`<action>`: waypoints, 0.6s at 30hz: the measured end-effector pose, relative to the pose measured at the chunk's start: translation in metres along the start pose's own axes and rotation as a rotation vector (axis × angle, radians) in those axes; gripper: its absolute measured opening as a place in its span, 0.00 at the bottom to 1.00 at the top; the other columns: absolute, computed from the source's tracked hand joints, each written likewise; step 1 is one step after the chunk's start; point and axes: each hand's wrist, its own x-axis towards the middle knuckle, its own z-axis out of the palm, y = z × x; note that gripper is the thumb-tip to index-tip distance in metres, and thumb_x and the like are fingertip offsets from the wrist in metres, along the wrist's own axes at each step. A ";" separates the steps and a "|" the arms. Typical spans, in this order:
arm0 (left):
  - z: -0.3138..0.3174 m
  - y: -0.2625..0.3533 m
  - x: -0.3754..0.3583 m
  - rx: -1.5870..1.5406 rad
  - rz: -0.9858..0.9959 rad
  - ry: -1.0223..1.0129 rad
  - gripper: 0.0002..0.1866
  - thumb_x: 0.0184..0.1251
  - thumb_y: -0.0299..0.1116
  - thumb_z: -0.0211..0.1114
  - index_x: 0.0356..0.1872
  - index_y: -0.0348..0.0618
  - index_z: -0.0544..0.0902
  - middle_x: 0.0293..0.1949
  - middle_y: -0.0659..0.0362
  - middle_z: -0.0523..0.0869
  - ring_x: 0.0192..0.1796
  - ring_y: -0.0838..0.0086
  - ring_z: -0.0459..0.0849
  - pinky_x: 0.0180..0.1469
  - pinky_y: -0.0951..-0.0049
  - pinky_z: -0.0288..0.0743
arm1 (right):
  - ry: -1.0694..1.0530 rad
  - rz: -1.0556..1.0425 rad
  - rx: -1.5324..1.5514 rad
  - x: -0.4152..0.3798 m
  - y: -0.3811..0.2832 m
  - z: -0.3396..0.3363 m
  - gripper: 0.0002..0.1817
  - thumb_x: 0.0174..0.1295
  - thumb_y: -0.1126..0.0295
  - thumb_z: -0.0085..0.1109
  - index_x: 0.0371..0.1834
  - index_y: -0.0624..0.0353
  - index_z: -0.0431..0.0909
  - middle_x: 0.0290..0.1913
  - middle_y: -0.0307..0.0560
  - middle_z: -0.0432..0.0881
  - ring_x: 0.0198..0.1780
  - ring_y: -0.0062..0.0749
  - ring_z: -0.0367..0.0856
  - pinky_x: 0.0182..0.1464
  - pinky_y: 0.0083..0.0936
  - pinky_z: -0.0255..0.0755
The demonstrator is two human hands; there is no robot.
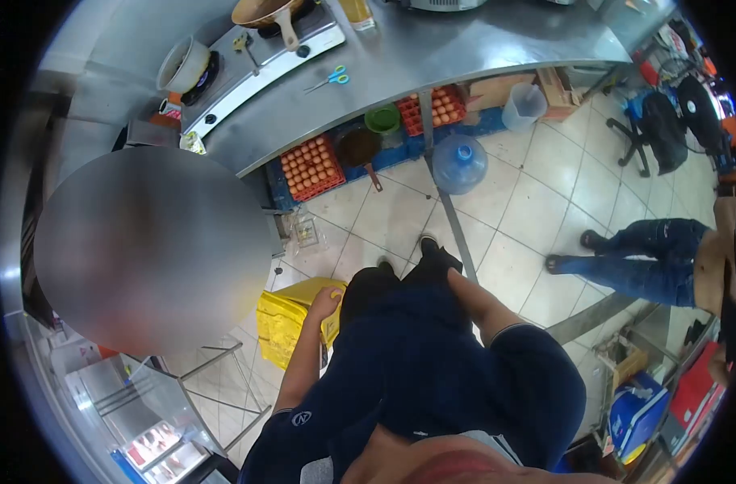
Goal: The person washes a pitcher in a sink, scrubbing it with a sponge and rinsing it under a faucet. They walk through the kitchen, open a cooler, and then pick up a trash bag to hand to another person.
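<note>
My left hand (326,302) is closed in a fist beside my left thigh. It appears over a bright yellow container (279,323), which looks like a bin or crate. A small yellow bit shows at the fingers, but I cannot make out what they grip. On the other side, my right forearm (473,302) reaches down to my right thigh. The fingers of that hand are hidden at a black flap of cloth (447,261), perhaps a pocket or apron edge.
A steel counter (416,60) ahead carries a gas stove (263,73), a pan (259,11), a pot (184,64) and scissors (332,77). Below stand egg trays (313,168) and a water jug (460,164). Another person's legs (642,250) are at right. A large blurred patch covers the left.
</note>
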 end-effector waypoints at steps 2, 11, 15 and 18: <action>-0.006 -0.018 0.009 -0.047 -0.009 0.034 0.13 0.58 0.35 0.55 0.41 0.41 0.80 0.45 0.47 0.79 0.51 0.57 0.76 0.55 0.66 0.67 | -0.001 0.014 -0.021 0.008 -0.003 -0.012 0.19 0.53 0.58 0.51 0.42 0.61 0.76 0.42 0.57 0.80 0.45 0.45 0.78 0.49 0.36 0.67; -0.043 -0.071 0.048 -0.228 -0.244 -0.112 0.14 0.60 0.36 0.54 0.44 0.41 0.79 0.43 0.50 0.82 0.48 0.62 0.80 0.51 0.68 0.71 | 0.010 0.064 -0.062 0.033 -0.025 -0.033 0.20 0.53 0.56 0.51 0.40 0.61 0.77 0.41 0.57 0.80 0.45 0.45 0.78 0.49 0.36 0.67; -0.060 -0.068 0.052 -0.267 -0.306 -0.190 0.14 0.61 0.36 0.54 0.43 0.40 0.79 0.41 0.51 0.83 0.46 0.62 0.80 0.48 0.68 0.72 | 0.019 0.094 -0.044 0.033 -0.026 -0.034 0.20 0.53 0.55 0.51 0.40 0.60 0.77 0.41 0.57 0.80 0.45 0.45 0.78 0.49 0.36 0.67; -0.057 -0.082 0.064 -0.136 -0.181 -0.174 0.14 0.61 0.37 0.52 0.39 0.40 0.80 0.39 0.49 0.82 0.44 0.60 0.80 0.46 0.68 0.73 | 0.041 0.111 -0.026 0.033 -0.028 -0.032 0.20 0.53 0.55 0.51 0.40 0.60 0.78 0.41 0.57 0.80 0.45 0.45 0.78 0.49 0.36 0.67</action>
